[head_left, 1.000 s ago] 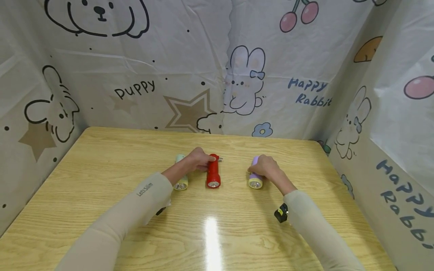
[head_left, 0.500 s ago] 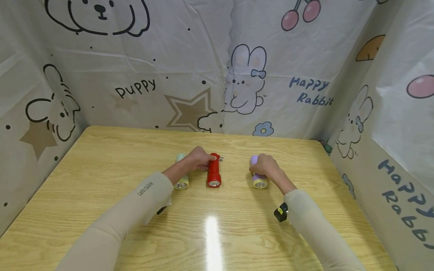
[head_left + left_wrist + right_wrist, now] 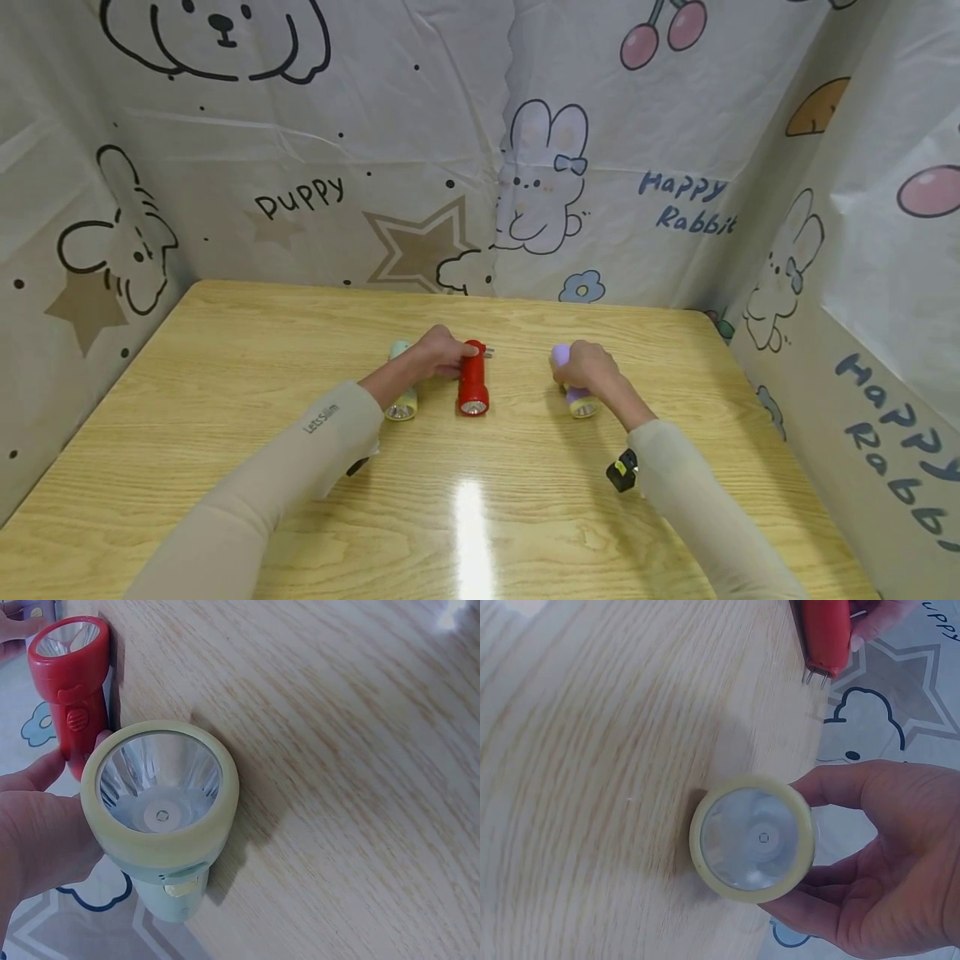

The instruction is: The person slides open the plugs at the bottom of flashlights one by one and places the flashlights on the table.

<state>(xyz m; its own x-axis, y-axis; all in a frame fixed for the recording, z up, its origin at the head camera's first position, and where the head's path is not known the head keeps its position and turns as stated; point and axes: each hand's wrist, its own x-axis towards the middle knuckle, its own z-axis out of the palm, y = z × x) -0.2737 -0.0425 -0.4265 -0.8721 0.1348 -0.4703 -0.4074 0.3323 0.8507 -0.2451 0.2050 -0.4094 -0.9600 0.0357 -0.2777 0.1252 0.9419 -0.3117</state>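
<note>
My left hand (image 3: 438,353) pinches the tail half of a red flashlight (image 3: 473,385), thumb on top. It lies on the table with its lens facing me and metal plug prongs (image 3: 489,352) at its far end. A mint flashlight with a pale yellow head (image 3: 160,855) lies left of it, partly hidden by my left forearm in the head view. On the right, my right hand (image 3: 592,367) grips a purple flashlight (image 3: 560,355) around its body. Its pale yellow head (image 3: 807,838) faces the right wrist camera; my fingers hide the middle.
The wood-grain table (image 3: 247,367) carries all three flashlights in a row. A printed cloth (image 3: 300,125) hangs behind the table and along both sides. A small black object (image 3: 622,472) shows by my right cuff.
The purple flashlight has turned on the table: its lens end has swung right and its tail slightly left, in my right hand. My left hand and the red flashlight stay put.
</note>
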